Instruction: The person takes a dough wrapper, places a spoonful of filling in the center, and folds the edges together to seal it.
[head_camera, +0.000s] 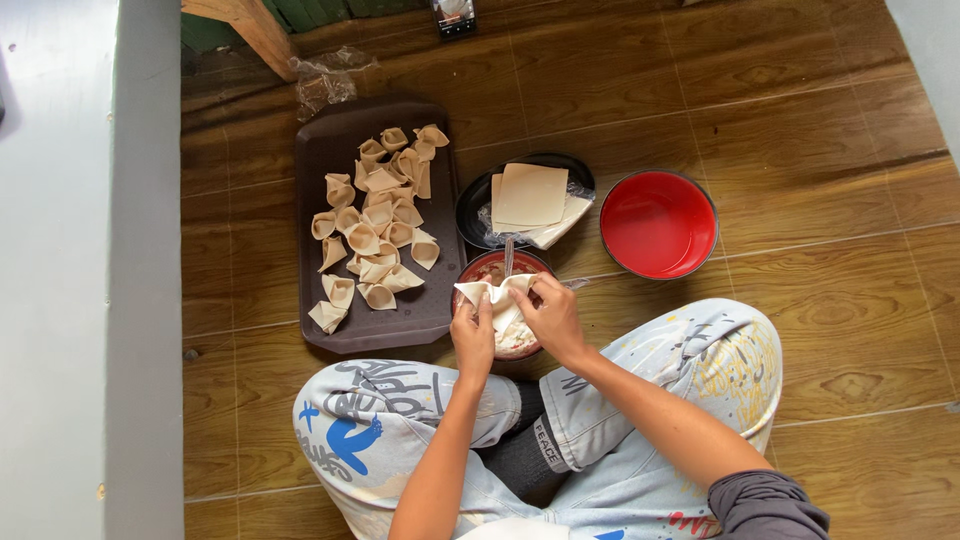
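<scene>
Both hands' (515, 318) grip pinches a pale, half-folded dumpling wrapper (493, 293) closed.

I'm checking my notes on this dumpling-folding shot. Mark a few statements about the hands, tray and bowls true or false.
1. Both hands, left hand and right hand, hold one wrapper. True.
2. The brown tray is bare. False: folded dumplings lie on it.
3. The red bowl holds filling. False: it looks empty; the filling bowl sits under the hands.
4. Flat square wrappers are stacked on the black plate. True.
</scene>
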